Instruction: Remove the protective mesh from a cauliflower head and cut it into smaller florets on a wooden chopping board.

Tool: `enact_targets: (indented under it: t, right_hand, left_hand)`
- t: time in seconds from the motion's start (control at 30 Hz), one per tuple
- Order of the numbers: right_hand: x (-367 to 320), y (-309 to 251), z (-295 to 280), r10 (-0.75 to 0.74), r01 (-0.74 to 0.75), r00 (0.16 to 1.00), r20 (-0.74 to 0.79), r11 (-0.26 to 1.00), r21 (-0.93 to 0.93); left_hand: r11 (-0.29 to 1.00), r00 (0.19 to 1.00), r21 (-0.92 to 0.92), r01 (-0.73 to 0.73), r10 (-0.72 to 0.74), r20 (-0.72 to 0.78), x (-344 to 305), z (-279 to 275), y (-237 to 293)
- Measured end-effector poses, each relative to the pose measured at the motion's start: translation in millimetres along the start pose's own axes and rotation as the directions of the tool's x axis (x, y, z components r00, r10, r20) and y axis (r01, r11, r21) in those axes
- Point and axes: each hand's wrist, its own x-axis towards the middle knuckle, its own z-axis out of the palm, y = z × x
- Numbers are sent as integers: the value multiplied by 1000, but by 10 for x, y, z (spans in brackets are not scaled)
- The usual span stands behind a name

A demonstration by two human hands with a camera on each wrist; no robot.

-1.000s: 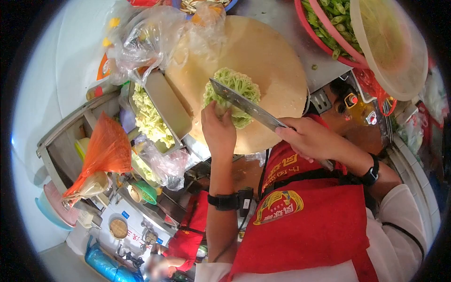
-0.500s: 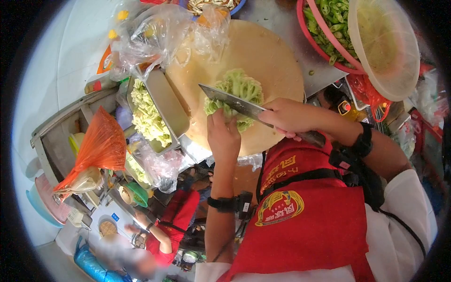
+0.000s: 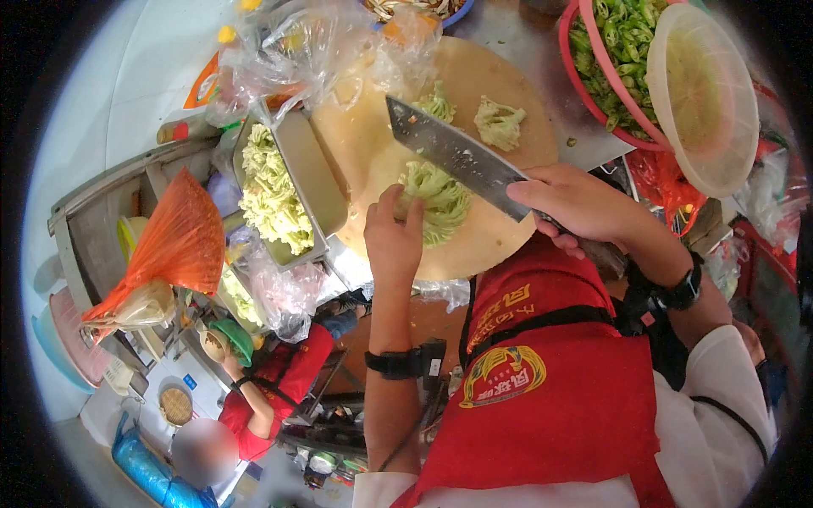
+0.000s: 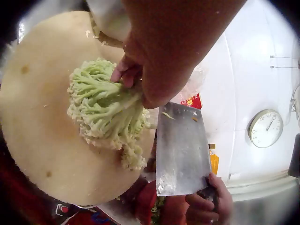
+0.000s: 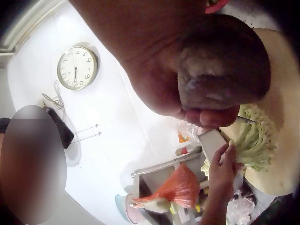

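Note:
On the round chopping board [image 3: 478,254] lies a pale green cauliflower piece [image 3: 436,203] with long stems. My left hand [image 3: 394,237] pinches its stem end, thumb and fingers at the left side; the left wrist view shows the florets [image 4: 101,108] fanned out from the fingers. My right hand [image 3: 576,203] grips a cleaver [image 3: 457,152] by its dark handle [image 5: 225,65]. Bits of cauliflower cling to the broad blade, which stands over the board in the head view. Two cut florets, one pale [image 3: 500,123] and one partly behind the blade [image 3: 436,103], lie farther back.
Left of the board, a steel container [image 3: 318,186] holds cut cauliflower. Clear plastic bags [image 3: 288,68] overlap the board's back left edge. Sliced green peppers [image 3: 622,51] fill a pink basin at the right, beside a pale strainer [image 3: 703,102]. Another person's arm [image 3: 254,402] shows at lower left.
The cleaver has come up off the cauliflower. Two florets now lie apart toward the back of the board, and the left hand keeps hold of the remaining piece. The head view has shifted slightly.

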Motion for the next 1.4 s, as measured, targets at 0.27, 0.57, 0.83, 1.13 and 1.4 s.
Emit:
enact_targets:
  t: [0.27,0.57,0.83,1.13,1.4]
  right_hand:
    - [-230,131,70,48,-51,997,55,997,55]
    - [-290,261,181,24,-18,998,52,994,-111]
    - [146,548,234,16,-8,997,75,994,-106]
    - [-36,300,25,35,-45,993,110,995,90]
    - [-451,273,22,26,-28,999,18,994,106]
  left_hand:
    - [972,982,-145,186,-186,15,-11,152,57]
    - [960,983,-212,181,-183,10,-124,316,30]
    - [993,999,-110,-41,37,-40,-284,420,75]
    - [911,950,-293,290,-310,-26,-257,283,191]
    - [653,867,-602,460,-477,144,-168,291,50]
